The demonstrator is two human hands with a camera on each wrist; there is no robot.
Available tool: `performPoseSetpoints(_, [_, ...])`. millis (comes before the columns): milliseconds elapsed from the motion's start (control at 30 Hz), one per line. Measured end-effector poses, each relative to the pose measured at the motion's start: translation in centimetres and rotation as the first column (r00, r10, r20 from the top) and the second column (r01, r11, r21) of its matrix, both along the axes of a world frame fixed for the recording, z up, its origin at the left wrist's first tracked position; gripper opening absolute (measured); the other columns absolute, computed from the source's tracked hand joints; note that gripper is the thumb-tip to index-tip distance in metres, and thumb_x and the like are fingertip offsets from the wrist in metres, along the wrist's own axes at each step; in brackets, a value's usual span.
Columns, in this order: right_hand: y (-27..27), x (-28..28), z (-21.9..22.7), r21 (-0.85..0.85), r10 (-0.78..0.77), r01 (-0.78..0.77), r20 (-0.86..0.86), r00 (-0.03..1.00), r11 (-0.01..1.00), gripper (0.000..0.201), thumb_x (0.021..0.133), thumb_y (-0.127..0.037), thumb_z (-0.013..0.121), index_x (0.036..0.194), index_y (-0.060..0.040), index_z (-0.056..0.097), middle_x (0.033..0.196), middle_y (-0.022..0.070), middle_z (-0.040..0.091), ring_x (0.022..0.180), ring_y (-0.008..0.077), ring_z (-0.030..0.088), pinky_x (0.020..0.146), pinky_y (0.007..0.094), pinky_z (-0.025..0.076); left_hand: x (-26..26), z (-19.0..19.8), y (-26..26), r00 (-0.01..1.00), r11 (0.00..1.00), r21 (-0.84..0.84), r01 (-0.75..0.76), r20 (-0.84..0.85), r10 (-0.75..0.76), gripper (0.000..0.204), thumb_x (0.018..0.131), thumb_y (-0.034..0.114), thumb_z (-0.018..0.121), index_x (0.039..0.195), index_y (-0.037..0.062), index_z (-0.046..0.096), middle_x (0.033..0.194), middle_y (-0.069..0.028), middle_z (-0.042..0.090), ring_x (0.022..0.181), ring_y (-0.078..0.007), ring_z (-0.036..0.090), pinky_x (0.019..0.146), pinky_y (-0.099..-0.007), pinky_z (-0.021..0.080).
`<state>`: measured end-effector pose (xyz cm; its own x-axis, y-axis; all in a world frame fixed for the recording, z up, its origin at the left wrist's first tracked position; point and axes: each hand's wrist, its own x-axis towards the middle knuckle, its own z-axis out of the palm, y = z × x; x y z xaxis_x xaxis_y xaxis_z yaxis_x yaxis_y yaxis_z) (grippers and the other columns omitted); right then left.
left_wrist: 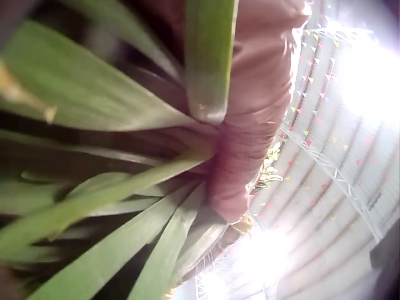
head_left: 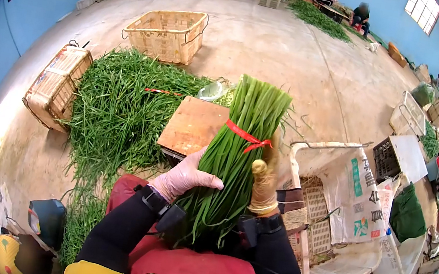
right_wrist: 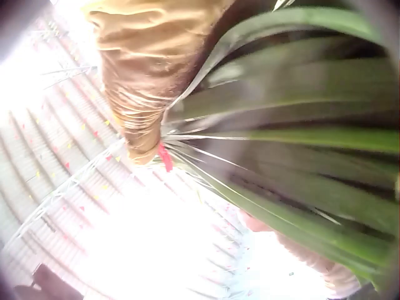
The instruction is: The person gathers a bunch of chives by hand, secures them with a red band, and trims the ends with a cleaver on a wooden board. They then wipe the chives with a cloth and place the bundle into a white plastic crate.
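Observation:
A thick bundle of long green leafy stalks (head_left: 240, 134) stands upright before the person, a red band (head_left: 247, 136) tied round its upper part. The left hand (head_left: 185, 177), in a pale thin glove, grips its lower left side, thumb across the front, other fingers hidden behind. On the right side the right hand (head_left: 264, 186), in a yellowish glove, holds the bundle below the band; its far fingers are partly hidden. Leaves (left_wrist: 94, 106) fan out beside the left glove (left_wrist: 250, 112) in the left wrist view. In the right wrist view the right glove (right_wrist: 150, 69) lies against the leaves (right_wrist: 300, 125).
Behind the bundle is a wooden board (head_left: 195, 127). Loose greens (head_left: 120, 103) pile up at the left, between a crate on its side (head_left: 57, 84) and an upright crate (head_left: 164, 35). A lined basket (head_left: 314, 211) stands at the right. Other people sit far back.

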<state>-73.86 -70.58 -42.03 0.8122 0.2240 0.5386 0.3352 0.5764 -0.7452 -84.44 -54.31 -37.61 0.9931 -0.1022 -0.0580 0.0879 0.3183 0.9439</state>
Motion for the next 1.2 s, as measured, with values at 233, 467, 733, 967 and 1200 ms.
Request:
performPoseSetpoints(233, [-2.8,0.7,5.0,-0.356,-0.238,0.52,0.599,0.765,0.776,0.043,0.076,-0.013,0.081,0.116,-0.0062,0.066,0.109,0.0129,0.064,0.103,0.0282,0.059,0.086,0.037,0.048,-0.3,-0.8,0.2,1.0,1.0,-0.015,-0.014,0.003,0.014,0.078,0.071,0.008,0.081,0.138,0.0023,0.043,0.124,-0.0064,0.059,0.111,-0.0169,0.056,0.1,-0.0331,0.044])
performPoseSetpoints(467, [-2.6,0.9,4.9,-0.332,-0.318,0.593,0.603,0.731,0.734,0.027,0.075,-0.012,0.081,0.097,-0.005,0.067,0.091,0.0107,0.065,0.081,0.0279,0.06,0.073,0.0374,0.047,-0.5,-0.9,-0.8,0.992,0.995,0.037,-0.094,0.083,0.091,0.09,0.072,0.004,0.082,0.146,0.0032,0.032,0.128,-0.0065,0.057,0.116,-0.0158,0.054,0.101,-0.0323,0.044])
performPoseSetpoints(733, [-1.2,1.3,-0.7,-0.232,-0.296,0.277,-0.049,0.954,0.932,0.017,0.093,-0.017,0.066,0.1,-0.0018,0.067,0.098,0.0043,0.066,0.087,0.0124,0.058,0.076,0.0283,0.047,-1.1,-1.5,-2.3,0.928,0.589,0.72,-0.368,0.323,0.185,0.111,0.067,0.022,0.086,0.152,0.0074,0.017,0.122,-0.0213,0.06,0.109,-0.0343,0.062,0.091,-0.0357,0.049])
performPoseSetpoints(967, [-0.2,-0.3,-0.7,0.054,0.07,-0.061,-0.184,0.98,0.997,0.062,0.088,-0.033,0.072,0.137,-0.0042,0.047,0.125,0.0044,0.058,0.11,0.0157,0.056,0.095,0.0312,0.045,-1.4,-1.6,-1.9,0.911,0.337,0.847,-0.411,0.371,0.18,0.111,0.06,0.008,0.087,0.151,0.0079,0.023,0.124,-0.0182,0.06,0.11,-0.0352,0.061,0.093,-0.0351,0.049])
performPoseSetpoints(1200, [0.2,-0.6,-2.5,0.162,0.04,0.001,-0.25,0.967,0.987,0.061,0.087,-0.024,0.071,0.138,-0.003,0.045,0.13,0.0052,0.055,0.114,0.0166,0.054,0.101,0.033,0.041,-1.3,-0.8,-1.2,0.939,0.364,0.873,-0.324,0.344,0.012,0.125,0.059,0.038,0.088,0.153,0.005,0.013,0.124,-0.0224,0.056,0.109,-0.0382,0.059,0.09,-0.0406,0.049])
